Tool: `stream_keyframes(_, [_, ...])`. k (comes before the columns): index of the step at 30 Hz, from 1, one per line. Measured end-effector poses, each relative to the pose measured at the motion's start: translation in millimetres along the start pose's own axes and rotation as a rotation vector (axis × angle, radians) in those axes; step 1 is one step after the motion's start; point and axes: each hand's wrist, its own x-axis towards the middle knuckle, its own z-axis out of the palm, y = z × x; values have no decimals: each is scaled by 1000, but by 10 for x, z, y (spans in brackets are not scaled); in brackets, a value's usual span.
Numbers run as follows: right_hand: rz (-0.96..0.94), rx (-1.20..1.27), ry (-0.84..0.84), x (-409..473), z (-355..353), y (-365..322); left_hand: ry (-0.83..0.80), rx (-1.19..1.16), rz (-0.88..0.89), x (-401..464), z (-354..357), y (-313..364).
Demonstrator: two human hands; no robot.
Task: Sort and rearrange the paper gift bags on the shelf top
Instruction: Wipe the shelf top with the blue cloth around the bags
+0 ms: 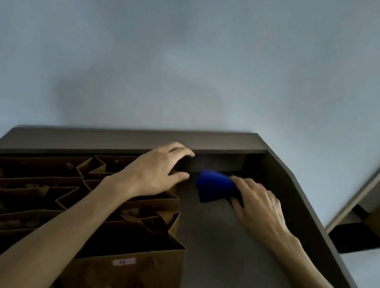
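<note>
A pale wall rises behind the dark shelf top (229,257) with its raised back rim. The right hand (258,204) pinches a blurred blue object (215,184) against the surface near the back right corner. The left hand (156,171) hovers with fingers spread and curled over the far bags, gripping nothing. Brown paper gift bags (123,277) stand packed in rows on the left, mouths open, the nearest bearing a small white label (124,261)
</note>
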Motion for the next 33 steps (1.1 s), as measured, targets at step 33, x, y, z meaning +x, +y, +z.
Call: stream_keyframes(33, [-198, 143, -440, 48, 989, -155, -125, 220, -171, -219, 535, -193])
